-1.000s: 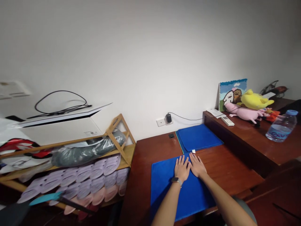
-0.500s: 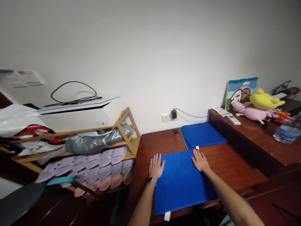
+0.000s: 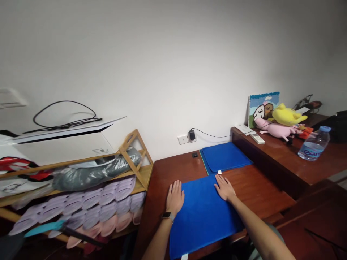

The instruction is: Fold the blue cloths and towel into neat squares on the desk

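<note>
A blue cloth [image 3: 203, 216] with a white tag at its near left corner lies flat on the brown wooden desk [image 3: 173, 167]. My left hand [image 3: 175, 198] rests flat across its far left edge, fingers extended and pointing away from me; a watch is on that wrist. On the far right corner of the cloth lies my right hand [image 3: 225, 187], palm down with its fingers stretched out. Neither hand grips anything. Just beyond, a stack of folded cloths [image 3: 226, 156], blue on top with a green edge below, sits near the wall.
To the left stands a wooden rack [image 3: 148, 175] holding lilac and pink clogs [image 3: 108, 198] and a white box [image 3: 67, 146]. At right, a raised shelf [image 3: 287, 159] carries plush toys [image 3: 282, 128], a remote [image 3: 257, 138] and a water bottle [image 3: 313, 146]. A plugged-in adapter [image 3: 192, 135] is on the wall.
The view has turned right, so everything sits further left and the whole bottle shows. Both hands stay flat on the cloth; the left hand's fingers and thumb are closer together.
</note>
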`<state>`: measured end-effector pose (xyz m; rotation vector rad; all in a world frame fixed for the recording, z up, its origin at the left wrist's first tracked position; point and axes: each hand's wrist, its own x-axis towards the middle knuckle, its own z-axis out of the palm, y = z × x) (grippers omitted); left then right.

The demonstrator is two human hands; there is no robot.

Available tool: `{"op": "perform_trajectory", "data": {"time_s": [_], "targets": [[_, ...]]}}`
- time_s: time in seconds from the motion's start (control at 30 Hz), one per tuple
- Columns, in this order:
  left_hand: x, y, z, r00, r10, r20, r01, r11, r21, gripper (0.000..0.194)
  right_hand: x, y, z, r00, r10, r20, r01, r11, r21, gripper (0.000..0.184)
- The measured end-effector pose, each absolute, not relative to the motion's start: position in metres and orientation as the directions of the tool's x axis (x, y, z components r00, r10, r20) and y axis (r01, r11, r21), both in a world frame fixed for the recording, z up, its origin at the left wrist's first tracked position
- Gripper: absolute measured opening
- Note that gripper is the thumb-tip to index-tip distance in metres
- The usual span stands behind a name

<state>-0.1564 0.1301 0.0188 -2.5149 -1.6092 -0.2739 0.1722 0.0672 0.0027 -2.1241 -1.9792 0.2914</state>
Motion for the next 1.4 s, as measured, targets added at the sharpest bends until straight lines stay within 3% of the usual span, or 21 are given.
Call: {"op": "perform_trajectory", "data": {"time_s": [0.17, 0.33, 0.43, 0.6, 0.7, 0.87, 1.07, 1.27, 1.4], "targets": [[-0.041, 0.102, 0.026, 0.582, 0.784, 0.216, 0.785, -0.611, 0.103, 0.063, 0.174, 0.067, 0.003, 0.065, 0.998, 0.026, 0.954, -0.055, -0.296, 0.067], [0.028, 0.089, 0.011, 0.583, 0.806, 0.100, 0.774, -0.589, 0.230, 0.068, 0.176, 0.067, 0.001, 0.041, 0.999, 0.001, 0.962, -0.039, -0.271, 0.065], [-0.011, 0.100, 0.004, 0.521, 0.849, 0.094, 0.823, -0.528, 0.209, 0.070, 0.175, 0.068, -0.002, 0.062, 0.998, 0.002, 0.959, -0.059, -0.278, 0.067], [-0.141, 0.125, 0.002, 0.268, 0.960, 0.086, 0.958, -0.275, 0.087, 0.071, 0.175, 0.068, -0.007, 0.070, 0.997, 0.021, 0.959, -0.061, -0.278, 0.067], [-0.185, 0.128, 0.001, 0.225, 0.968, 0.114, 0.969, -0.234, 0.075, 0.069, 0.176, 0.070, -0.006, 0.080, 0.997, 0.010, 0.961, -0.075, -0.265, 0.066], [-0.184, 0.123, 0.004, 0.215, 0.969, 0.119, 0.970, -0.226, 0.089, 0.070, 0.174, 0.067, 0.008, 0.086, 0.992, -0.088, 0.954, -0.108, -0.280, 0.066], [-0.178, 0.123, 0.003, 0.205, 0.966, 0.156, 0.968, -0.224, 0.114, 0.070, 0.168, 0.016, 0.000, 0.074, 0.991, 0.115, 0.955, -0.037, -0.295, 0.066], [-0.182, 0.121, 0.015, 0.226, 0.957, 0.183, 0.968, -0.242, 0.072, 0.068, 0.160, -0.018, -0.008, 0.079, 0.997, 0.009, 0.960, -0.073, -0.269, 0.068], [-0.160, 0.108, 0.033, 0.361, 0.900, 0.247, 0.923, -0.382, 0.042, 0.063, 0.158, -0.015, -0.003, 0.077, 0.997, 0.020, 0.958, -0.068, -0.279, 0.067]]}}
